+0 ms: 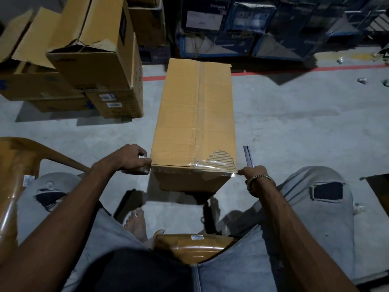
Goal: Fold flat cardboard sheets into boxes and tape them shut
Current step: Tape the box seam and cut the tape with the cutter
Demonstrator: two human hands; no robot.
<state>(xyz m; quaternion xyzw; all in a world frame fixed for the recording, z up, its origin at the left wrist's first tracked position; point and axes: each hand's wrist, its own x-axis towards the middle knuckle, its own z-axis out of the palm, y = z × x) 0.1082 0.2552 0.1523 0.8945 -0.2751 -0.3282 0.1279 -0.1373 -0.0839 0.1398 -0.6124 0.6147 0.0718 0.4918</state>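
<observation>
I saw a gray floor [284, 127] with a red line [305, 70] painted across it. A long brown box [179, 114] sat on the floor in the middle. A pile of brown boxes [84, 70] sat to the left. Blue boxes [242, 39] stood at the back.

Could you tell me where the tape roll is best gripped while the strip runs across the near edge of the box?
Grip the tape roll around its rim from the left, as the left hand does: the strip leaves it rightward along the box edge.
</observation>
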